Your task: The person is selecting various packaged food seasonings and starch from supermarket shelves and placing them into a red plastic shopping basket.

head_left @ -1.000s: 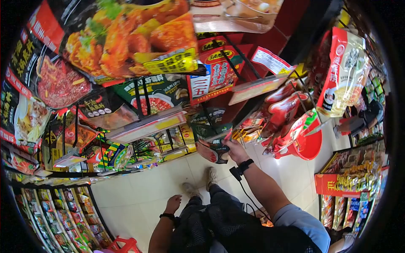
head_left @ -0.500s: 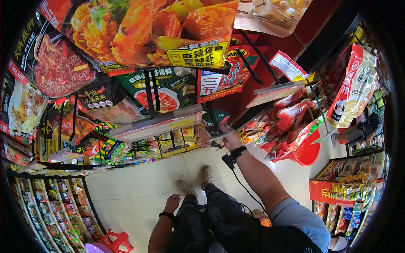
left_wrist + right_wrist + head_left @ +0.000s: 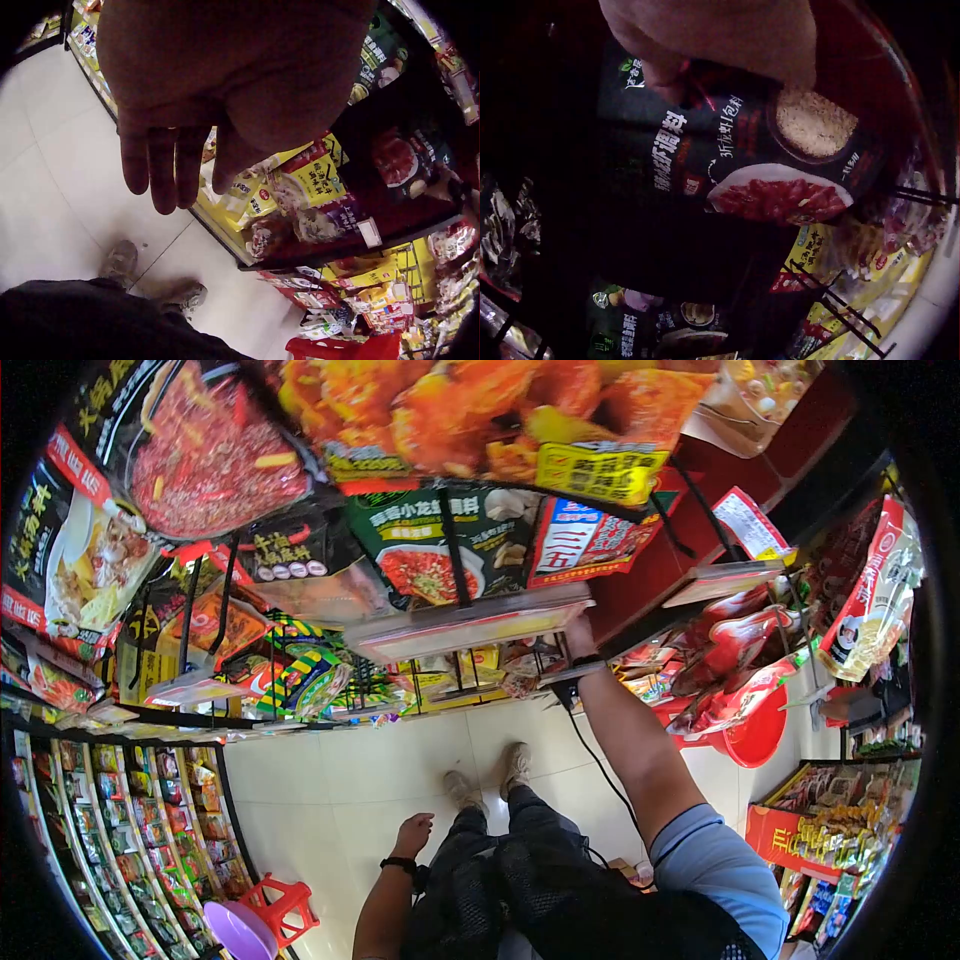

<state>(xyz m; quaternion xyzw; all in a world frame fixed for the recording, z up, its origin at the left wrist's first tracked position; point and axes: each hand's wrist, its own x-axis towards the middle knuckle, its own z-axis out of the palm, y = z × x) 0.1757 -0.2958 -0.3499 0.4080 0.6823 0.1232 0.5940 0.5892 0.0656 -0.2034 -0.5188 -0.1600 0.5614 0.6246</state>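
My right hand [image 3: 712, 37] pinches the edge of a dark seasoning packet [image 3: 776, 196], printed with a plate of red crayfish and a bowl of grains. In the head view a price-label holder hides this packet, and only the back of the right hand [image 3: 580, 638] shows beside it. The left wrist view catches the same packet [image 3: 397, 161] among the racks. My left hand [image 3: 225, 82] hangs at my side with loosely extended fingers and nothing in it. Another dark seasoning packet [image 3: 690, 334] hangs below the held one in the right wrist view.
Large hotpot and seasoning bags, including a green packet [image 3: 430, 550], hang on hooks close in front. A long price-label holder [image 3: 475, 622] juts out over my right wrist. Red basins [image 3: 750, 730] stand at the right; a red stool [image 3: 280, 910] and purple basin [image 3: 238, 930] are lower left.
My right hand has carried the seasoning packet forward, from in front of the rack to behind the label holder. The head view has shifted, sliding the racks rightward. The left hand still hangs.
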